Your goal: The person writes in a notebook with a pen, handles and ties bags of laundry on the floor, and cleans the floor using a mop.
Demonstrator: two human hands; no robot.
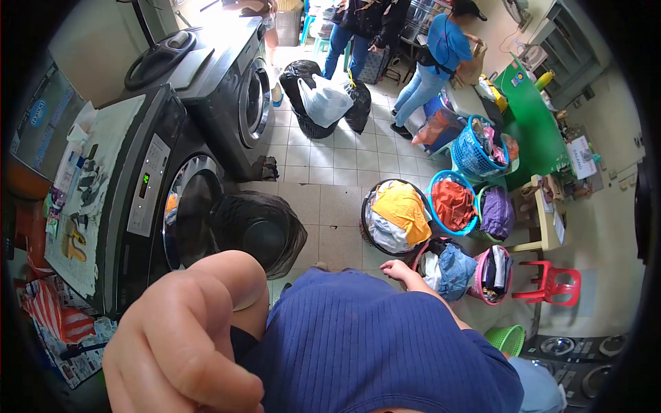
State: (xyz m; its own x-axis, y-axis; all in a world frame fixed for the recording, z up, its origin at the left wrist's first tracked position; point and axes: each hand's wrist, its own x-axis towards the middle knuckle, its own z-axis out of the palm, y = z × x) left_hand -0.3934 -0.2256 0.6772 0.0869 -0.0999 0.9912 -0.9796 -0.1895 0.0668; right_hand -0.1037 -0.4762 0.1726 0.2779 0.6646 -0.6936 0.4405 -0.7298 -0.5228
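Observation:
My left hand is raised close to the camera, its fingers curled in. What they hold, if anything, is hidden. Behind it stands a dark front-load washer with its round door swung out and a lit green display. A basket lined with a black plastic bag sits on the floor by that door. On the other side, my right hand hangs low with its fingers apart and nothing seen in it. Nearest to it are a dark basket of yellow and white laundry and a basket with denim.
A second washer stands beyond the first. Bagged laundry is on the tiled floor ahead. A person in a blue shirt and other people stand at the back. Blue baskets, a red stool and a green counter line the right.

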